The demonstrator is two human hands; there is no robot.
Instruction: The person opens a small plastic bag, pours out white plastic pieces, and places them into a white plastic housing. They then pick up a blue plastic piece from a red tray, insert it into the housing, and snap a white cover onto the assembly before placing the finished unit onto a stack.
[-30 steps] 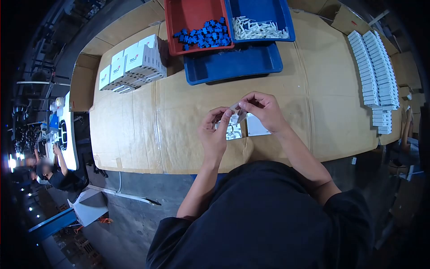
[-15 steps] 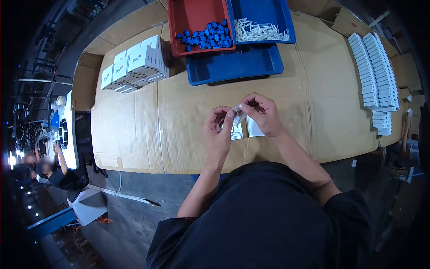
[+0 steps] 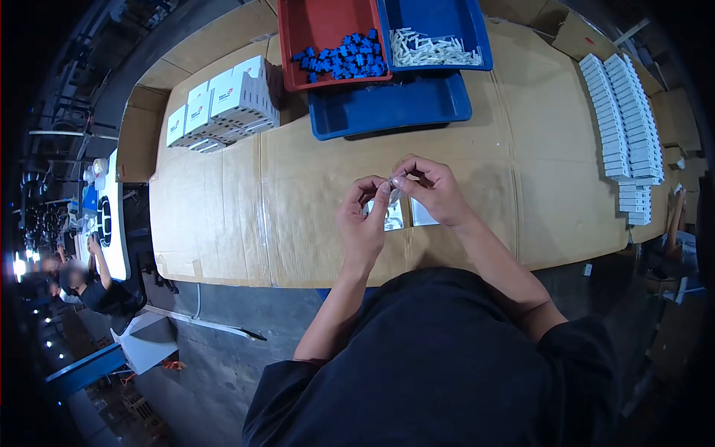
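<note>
Close together above the cardboard-covered table (image 3: 320,171), my left hand (image 3: 365,212) and my right hand (image 3: 434,192) meet at their fingertips. Both pinch a small clear plastic piece (image 3: 395,195), which looks like a little bag; its contents are too small to tell. Beneath the hands, a shiny white item (image 3: 393,217) lies partly hidden by the left fingers. A second white flat item (image 3: 424,214) is beside it, partly covered by my right hand.
Ahead are a red tray (image 3: 320,22) of blue parts, a blue tray (image 3: 480,37) of white sticks and a lower blue tray (image 3: 387,108). White boxes (image 3: 223,100) stand left; stacked white pieces (image 3: 622,119) stand right. A person (image 3: 100,287) is far left.
My right fingertips have moved slightly left and down, closer to the left ones. The clear plastic between the hands looks more bunched up.
</note>
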